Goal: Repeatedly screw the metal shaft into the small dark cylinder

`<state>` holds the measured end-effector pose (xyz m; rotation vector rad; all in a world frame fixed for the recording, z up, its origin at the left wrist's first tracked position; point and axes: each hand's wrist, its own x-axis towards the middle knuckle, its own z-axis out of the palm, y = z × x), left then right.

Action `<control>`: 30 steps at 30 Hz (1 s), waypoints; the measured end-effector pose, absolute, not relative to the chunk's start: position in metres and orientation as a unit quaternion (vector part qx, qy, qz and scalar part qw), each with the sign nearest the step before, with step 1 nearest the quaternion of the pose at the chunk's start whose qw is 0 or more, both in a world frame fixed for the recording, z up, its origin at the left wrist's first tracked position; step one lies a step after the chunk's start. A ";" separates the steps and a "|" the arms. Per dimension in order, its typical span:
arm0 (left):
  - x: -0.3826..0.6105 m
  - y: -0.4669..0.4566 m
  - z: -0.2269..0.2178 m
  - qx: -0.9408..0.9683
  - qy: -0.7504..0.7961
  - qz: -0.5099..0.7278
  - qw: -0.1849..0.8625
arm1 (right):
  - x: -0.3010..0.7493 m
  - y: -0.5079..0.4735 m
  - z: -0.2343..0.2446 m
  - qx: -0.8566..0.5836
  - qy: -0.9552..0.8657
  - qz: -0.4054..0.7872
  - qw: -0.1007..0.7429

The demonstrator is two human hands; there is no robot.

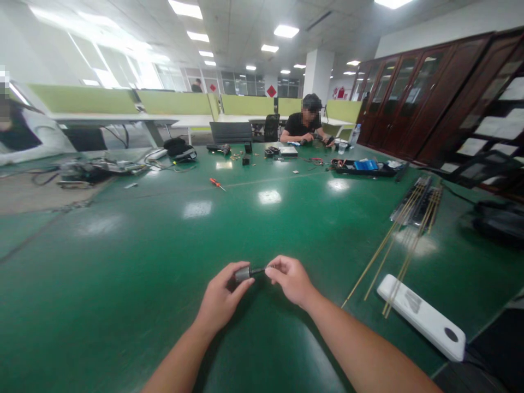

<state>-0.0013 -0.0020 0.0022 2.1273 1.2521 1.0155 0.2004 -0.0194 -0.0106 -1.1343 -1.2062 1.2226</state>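
Close in front of me, my left hand (224, 295) grips a short grey cylinder (242, 274) between thumb and fingers. A thin dark shaft (257, 271) sticks out from the cylinder's right end and lies level, just above the green table. The thumb and fingers of my right hand (289, 277) pinch the far end of that shaft, and its tip is hidden by them. The exact kind of this part is too small to make out.
An orange-handled screwdriver (216, 183) lies ahead on the green table (164, 245). Thin yellowish rods (376, 262) and a white oblong device (421, 316) are at right. A black tray (364, 168), electronic parts (90, 170) and a co-worker (305, 123) are farther off.
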 end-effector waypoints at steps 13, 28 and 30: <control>-0.003 -0.002 0.003 0.760 0.473 0.373 0.244 | 0.201 -0.020 -0.009 -0.468 -0.484 0.517 0.528; -0.005 -0.001 0.001 0.765 0.468 0.369 0.246 | 0.202 -0.019 -0.009 -0.463 -0.475 0.526 0.532; -0.005 -0.001 0.001 0.764 0.465 0.371 0.247 | 0.202 -0.018 -0.009 -0.462 -0.474 0.526 0.534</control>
